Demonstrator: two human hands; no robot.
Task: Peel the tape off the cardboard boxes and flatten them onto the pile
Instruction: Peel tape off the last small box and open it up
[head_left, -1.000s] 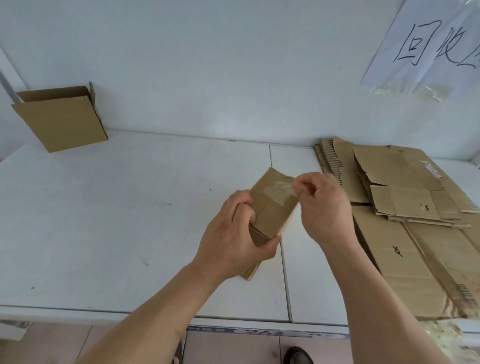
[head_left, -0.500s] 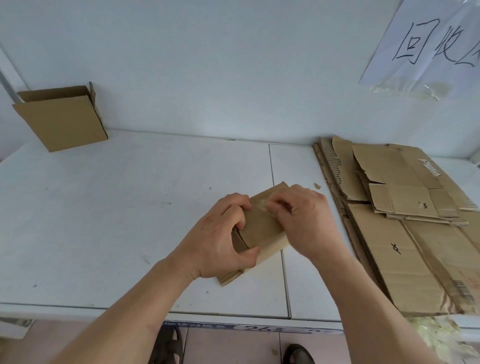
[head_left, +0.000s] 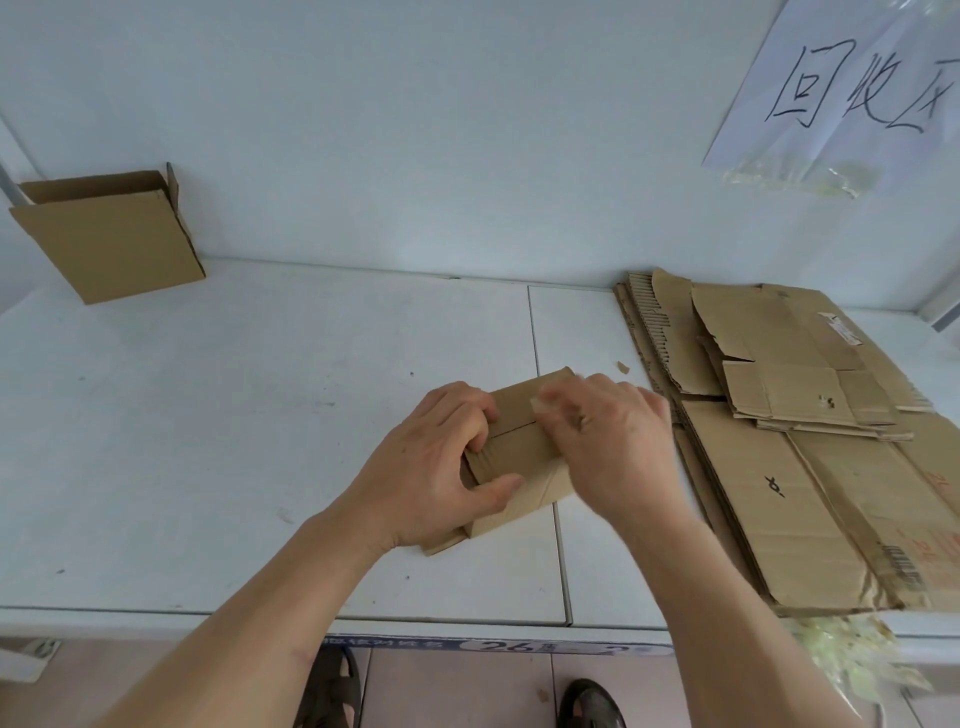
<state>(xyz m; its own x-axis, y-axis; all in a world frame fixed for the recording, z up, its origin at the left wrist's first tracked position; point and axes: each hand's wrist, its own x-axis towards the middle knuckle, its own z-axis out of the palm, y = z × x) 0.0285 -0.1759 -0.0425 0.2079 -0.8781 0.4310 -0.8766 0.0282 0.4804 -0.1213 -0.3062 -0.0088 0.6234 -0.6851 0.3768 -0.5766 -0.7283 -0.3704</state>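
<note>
A small brown cardboard box (head_left: 514, 457), partly flattened, lies on the white table (head_left: 260, 415) near its middle seam. My left hand (head_left: 431, 467) grips the box's left end, fingers curled over its top edge and thumb on its front face. My right hand (head_left: 608, 441) lies over the box's right side, its fingertips pinching at the top face; its motion is blurred and any tape under it is hidden. The pile of flattened cardboard (head_left: 789, 467) lies to the right, apart from the box.
An open brown box (head_left: 109, 234) leans against the wall at the back left. A paper sign (head_left: 852, 88) hangs on the wall at the upper right. A small cardboard scrap (head_left: 622, 368) lies by the pile. Crumpled clear tape (head_left: 852, 654) hangs below the table's right edge.
The box has come down from mid-air onto the table and lies flatter. Both hands came down with it; the right hand now pinches at its top face.
</note>
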